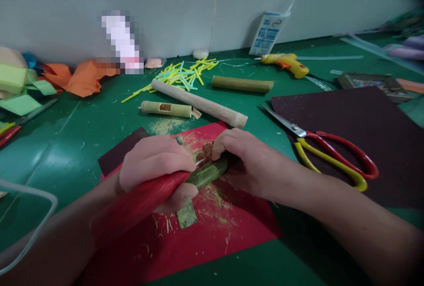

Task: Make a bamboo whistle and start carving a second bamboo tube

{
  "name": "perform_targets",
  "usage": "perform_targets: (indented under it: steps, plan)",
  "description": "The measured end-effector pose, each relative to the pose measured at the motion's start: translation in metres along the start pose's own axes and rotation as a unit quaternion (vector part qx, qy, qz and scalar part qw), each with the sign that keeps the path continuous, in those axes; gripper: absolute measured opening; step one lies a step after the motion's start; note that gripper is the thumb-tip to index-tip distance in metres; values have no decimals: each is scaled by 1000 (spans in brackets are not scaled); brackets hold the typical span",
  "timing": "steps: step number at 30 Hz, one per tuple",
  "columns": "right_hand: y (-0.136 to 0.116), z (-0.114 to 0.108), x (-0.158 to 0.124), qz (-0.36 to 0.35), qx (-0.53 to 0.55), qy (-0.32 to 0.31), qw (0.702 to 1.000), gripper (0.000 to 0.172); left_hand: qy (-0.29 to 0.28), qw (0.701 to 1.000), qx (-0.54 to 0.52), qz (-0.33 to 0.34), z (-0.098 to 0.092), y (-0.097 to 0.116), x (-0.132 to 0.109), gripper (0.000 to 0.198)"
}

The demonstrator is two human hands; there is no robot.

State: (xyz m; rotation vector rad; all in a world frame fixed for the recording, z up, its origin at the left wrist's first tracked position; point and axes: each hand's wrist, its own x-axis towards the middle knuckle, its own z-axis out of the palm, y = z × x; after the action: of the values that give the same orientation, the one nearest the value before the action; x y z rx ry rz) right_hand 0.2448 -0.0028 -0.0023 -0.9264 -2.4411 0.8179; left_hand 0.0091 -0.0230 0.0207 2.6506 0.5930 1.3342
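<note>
My left hand (155, 164) is closed around a long red thing (139, 202), smeared by motion, whose kind I cannot make out. Its front end meets a short green bamboo tube (208, 173). My right hand (241, 153) is closed on the far end of that tube, with the fingertips partly hidden. Between the hands shows a thin, light, blade-like sliver (200, 161). Beneath them lies a red sheet (245, 233) strewn with fine shavings, plus a small greenish abrasive-looking square (187, 215).
Beyond the hands lie a notched bamboo tube (179, 109), a pale bamboo stick (198, 102), another bamboo tube (241, 84) and cut yellow straws (172, 76). Scissors (318, 140) rest on a dark sheet (391, 153) at right. A yellow glue gun (288, 64) lies behind.
</note>
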Motion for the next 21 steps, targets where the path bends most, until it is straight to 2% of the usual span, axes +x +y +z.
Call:
perform_targets:
  steps: [6,10,13,15,21]
  plan:
    - [-3,-2,2,5,5,-8,1000,26,-10,1000,0,-3,2,-1,0,13]
    - [1,-3,2,-32,-10,-17,999,24,-6,999,-15,-34,2,2,1,15]
    - [2,-4,2,-52,-26,-24,998,24,-53,998,7,-32,-2,5,3,18]
    - [1,-4,3,-46,-21,-22,998,22,-95,995,44,-7,-4,6,4,20]
    - [-2,-5,3,-15,11,-28,999,22,-181,971,74,138,-3,1,8,21]
